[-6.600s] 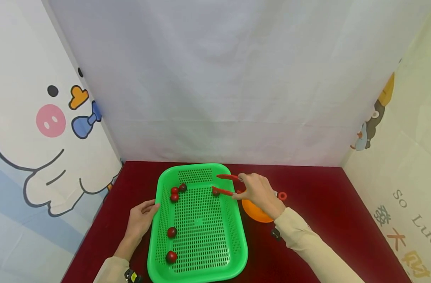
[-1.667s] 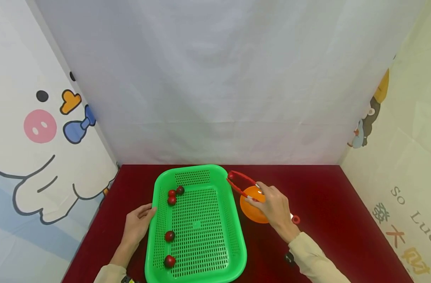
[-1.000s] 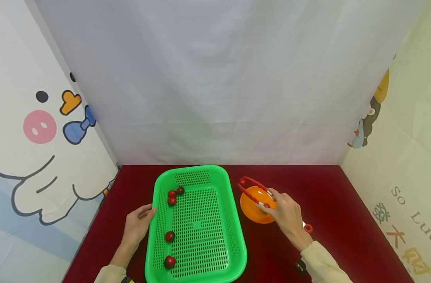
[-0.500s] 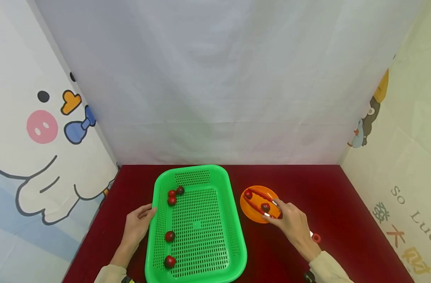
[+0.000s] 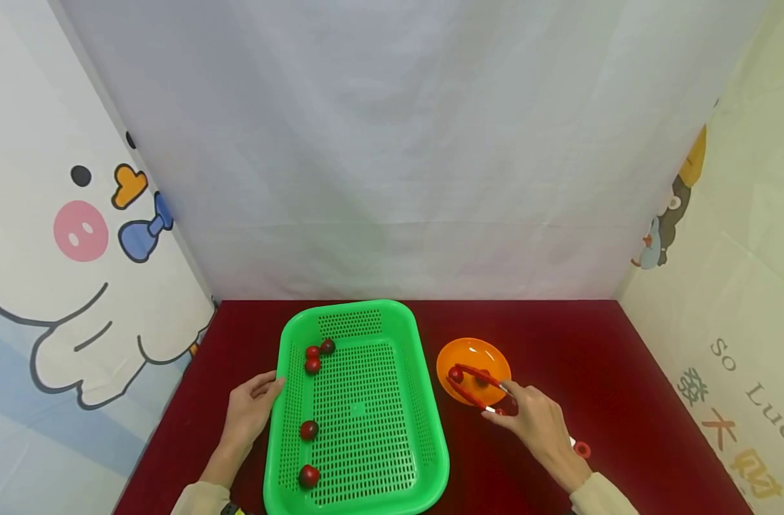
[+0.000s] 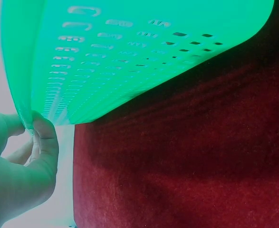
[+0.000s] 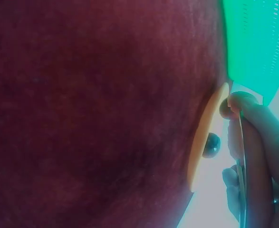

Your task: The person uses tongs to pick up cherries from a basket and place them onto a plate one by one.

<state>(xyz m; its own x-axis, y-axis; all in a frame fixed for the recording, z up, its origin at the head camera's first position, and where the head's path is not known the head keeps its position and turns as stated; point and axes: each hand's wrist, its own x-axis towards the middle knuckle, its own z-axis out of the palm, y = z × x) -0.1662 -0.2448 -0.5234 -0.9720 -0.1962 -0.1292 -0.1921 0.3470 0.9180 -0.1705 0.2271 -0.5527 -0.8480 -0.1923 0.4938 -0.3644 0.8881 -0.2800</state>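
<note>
Head view: your right hand [image 5: 539, 422] pinches the red tongs [image 5: 476, 390], whose tips lie over the orange plate [image 5: 472, 355] just right of the green basket [image 5: 356, 458]. Two red fruits sit on the plate, one [image 5: 456, 374] at the tong tips; five are left in the basket [image 5: 309, 430]. Your left hand [image 5: 250, 408] grips the basket's left rim. The wall to the right reads "So Luc…".

Left wrist view: your fingers [image 6: 44, 142] curl round the basket edge [image 6: 27, 114].

Right wrist view: your fingers [image 7: 253, 142] clamp the tongs beside the plate rim [image 7: 203, 137], with one fruit [image 7: 210, 145] on it.
</note>
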